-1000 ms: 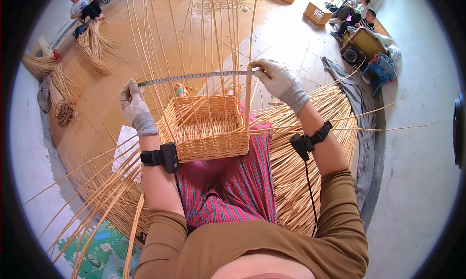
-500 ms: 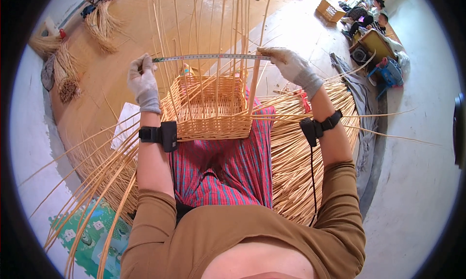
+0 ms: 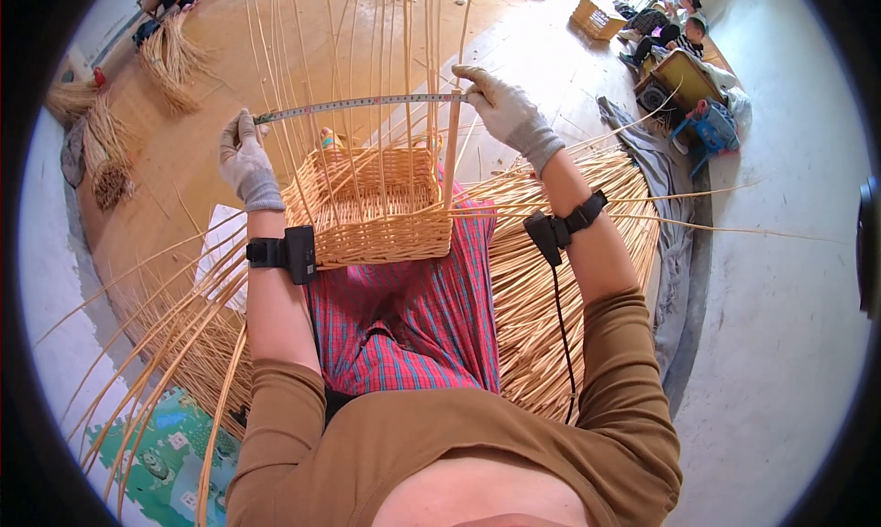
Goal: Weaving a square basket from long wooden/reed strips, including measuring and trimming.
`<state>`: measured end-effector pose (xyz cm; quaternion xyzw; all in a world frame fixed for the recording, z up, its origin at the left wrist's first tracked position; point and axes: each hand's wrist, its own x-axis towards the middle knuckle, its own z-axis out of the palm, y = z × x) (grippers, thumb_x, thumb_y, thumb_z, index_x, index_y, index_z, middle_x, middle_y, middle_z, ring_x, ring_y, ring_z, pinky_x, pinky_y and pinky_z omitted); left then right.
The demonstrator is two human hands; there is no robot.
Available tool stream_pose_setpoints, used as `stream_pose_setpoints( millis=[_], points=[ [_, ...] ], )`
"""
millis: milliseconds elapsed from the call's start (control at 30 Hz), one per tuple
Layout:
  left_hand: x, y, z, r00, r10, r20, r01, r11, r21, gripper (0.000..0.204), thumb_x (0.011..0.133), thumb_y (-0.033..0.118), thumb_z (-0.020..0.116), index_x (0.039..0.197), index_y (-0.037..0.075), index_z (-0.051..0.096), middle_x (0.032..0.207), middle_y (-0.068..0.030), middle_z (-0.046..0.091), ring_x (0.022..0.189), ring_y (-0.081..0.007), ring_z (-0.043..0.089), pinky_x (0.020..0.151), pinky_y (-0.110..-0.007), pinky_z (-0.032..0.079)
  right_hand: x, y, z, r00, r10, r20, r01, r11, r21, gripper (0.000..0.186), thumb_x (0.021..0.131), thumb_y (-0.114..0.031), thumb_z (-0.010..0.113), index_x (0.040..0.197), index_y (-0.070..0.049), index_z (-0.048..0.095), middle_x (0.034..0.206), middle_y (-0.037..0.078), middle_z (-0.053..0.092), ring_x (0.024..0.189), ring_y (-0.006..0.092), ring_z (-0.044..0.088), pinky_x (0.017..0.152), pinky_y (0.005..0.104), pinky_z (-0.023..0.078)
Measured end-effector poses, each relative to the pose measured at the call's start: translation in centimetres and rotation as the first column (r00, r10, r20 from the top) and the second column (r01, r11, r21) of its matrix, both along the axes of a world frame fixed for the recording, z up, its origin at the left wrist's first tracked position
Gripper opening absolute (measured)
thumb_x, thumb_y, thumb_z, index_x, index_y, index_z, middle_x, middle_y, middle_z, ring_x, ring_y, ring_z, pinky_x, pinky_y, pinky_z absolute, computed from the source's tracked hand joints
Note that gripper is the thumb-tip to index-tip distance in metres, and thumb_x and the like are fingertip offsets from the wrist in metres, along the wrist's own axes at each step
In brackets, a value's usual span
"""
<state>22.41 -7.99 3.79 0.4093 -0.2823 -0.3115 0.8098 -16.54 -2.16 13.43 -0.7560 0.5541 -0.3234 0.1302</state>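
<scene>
A tape measure (image 3: 367,101) stretches in a slight arc between my gloved hands, across the upright stakes above a wicker basket (image 3: 381,238). My left hand (image 3: 246,160) pinches one end of the tape. At the other end, my right hand (image 3: 505,110) grips the tape beside a thick upright stick (image 3: 451,146) at the basket's right corner; its index finger points left over the tape. The half-woven basket rests on a red checked cloth (image 3: 404,343) over my lap. Long loose canes stick out from the basket to both sides.
A big heap of canes (image 3: 551,316) lies at my right along a grey cloth (image 3: 638,160). Cane bundles (image 3: 108,155) stand at the far left. People (image 3: 674,36) sit at the far right near a blue stool (image 3: 711,133). A green mat (image 3: 165,454) lies lower left.
The view has shifted, so everything sits farther left. My right hand has risen a little and its index finger has lifted; the tape now slants up toward it.
</scene>
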Motion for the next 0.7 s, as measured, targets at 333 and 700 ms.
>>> stream_pose_setpoints(
  millis=[333, 700],
  points=[
    [-0.6, 0.4, -0.4, 0.990, 0.043, 0.136, -0.038, 0.999, -0.037, 0.018, 0.098, 0.015, 0.075, 0.106, -0.001, 0.071, 0.088, -0.0039, 0.071, 0.073, -0.0093, 0.062, 0.068, -0.023, 0.052, -1.0, -0.1, -0.5, 0.994, -0.019, -0.111, 0.017, 1.000, -0.019, 0.042, 0.104, -0.013, 0.054, 0.146, -0.017, 0.058, 0.102, 0.015, 0.074, 0.084, 0.0256, 0.068, 0.079, 0.0383, 0.056],
    [0.6, -1.4, -4.7, 0.998, -0.050, 0.033, 0.044, 0.986, 0.158, 0.055, 0.106, 0.055, 0.054, 0.126, 0.006, 0.067, 0.097, -0.0038, 0.068, 0.075, -0.0122, 0.059, 0.063, -0.029, 0.053, 3.5, 5.7, -4.2, 0.974, -0.135, 0.180, 0.186, 0.935, -0.302, 0.013, 0.094, -0.016, 0.065, 0.098, -0.006, 0.071, 0.091, 0.017, 0.067, 0.088, 0.0378, 0.065, 0.081, 0.0458, 0.053]
  ],
)
